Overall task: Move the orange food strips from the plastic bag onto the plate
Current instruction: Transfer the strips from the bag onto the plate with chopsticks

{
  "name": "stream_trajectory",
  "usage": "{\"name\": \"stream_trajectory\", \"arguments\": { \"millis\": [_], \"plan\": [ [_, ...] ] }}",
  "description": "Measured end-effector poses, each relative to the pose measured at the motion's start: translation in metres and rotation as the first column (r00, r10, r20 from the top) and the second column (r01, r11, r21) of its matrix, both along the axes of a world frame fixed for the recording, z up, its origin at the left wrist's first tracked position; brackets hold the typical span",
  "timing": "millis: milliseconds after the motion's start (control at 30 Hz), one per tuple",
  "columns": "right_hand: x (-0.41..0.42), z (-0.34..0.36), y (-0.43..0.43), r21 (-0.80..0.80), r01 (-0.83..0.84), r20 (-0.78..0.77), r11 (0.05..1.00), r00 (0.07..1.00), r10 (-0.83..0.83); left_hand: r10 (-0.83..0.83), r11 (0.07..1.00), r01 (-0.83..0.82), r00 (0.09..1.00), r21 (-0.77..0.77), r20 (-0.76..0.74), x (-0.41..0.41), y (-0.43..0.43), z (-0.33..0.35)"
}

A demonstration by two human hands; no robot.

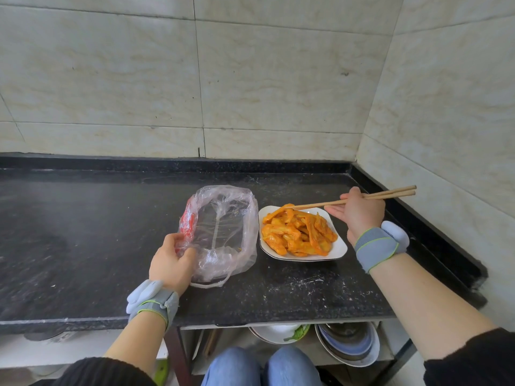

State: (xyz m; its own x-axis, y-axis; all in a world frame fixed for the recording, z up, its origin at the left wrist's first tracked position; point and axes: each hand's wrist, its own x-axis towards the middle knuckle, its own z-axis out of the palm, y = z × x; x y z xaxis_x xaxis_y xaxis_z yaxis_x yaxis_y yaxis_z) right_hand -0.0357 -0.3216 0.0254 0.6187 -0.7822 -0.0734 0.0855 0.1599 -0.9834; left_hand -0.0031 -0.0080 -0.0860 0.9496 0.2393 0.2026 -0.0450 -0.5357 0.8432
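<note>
The bag point(223, 232) sits on the dark counter point(83, 232), mouth up and spread wide, just left of the plate point(338, 247). The two look to be touching or nearly so. The bag is clear plastic with red print on its left side, and the counter shows through its bottom. A handle loop trails off its near edge.

The left hand point(170, 264) grips the bag's near-left rim by the red print, with thumb and fingers curled round the bunched plastic.

The strips point(298, 232) lie heaped on the white plate and fill most of it – orange, glossy and overlapping.

The right hand point(358, 211) is to the right of the plate and above the counter. Its fingers are closed round a pair of wooden chopsticks point(362, 197). The sticks slant down to the left, and their tips meet a strip at the far-left edge of the heap. That strip looks slightly raised, but whether it is pinched or only touched I cannot tell.

Both wrists wear grey bands with green trim. Pale tiled walls point(278, 79) meet in a corner at the far right. Under the counter's near edge there are stacked bowls point(348, 344) on a shelf – and the person's knees in blue jeans point(262, 369).
</note>
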Motion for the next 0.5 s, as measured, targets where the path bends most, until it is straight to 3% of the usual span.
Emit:
{"name": "stream_trajectory", "arguments": {
  "millis": [200, 333, 500],
  "plan": [
    [0.005, 0.017, 0.002, -0.177, -0.095, -0.059, 0.980, 0.995, 0.086, -0.013, 1.000, 0.013, 1.000, 0.007, -0.005, 0.000, 0.000, -0.001],
    [0.007, 0.033, 0.008, -0.384, -0.167, -0.123, 0.908, 0.984, 0.129, -0.015, 1.000, 0.015, 1.000, 0.001, 0.002, -0.002, 0.000, 0.001],
    [0.007, 0.050, 0.016, -0.511, -0.239, -0.178, 0.825, 0.969, 0.171, -0.013, 1.000, 0.013, 1.000, 0.004, 0.005, -0.002, 0.001, 0.001]
  ]
}}
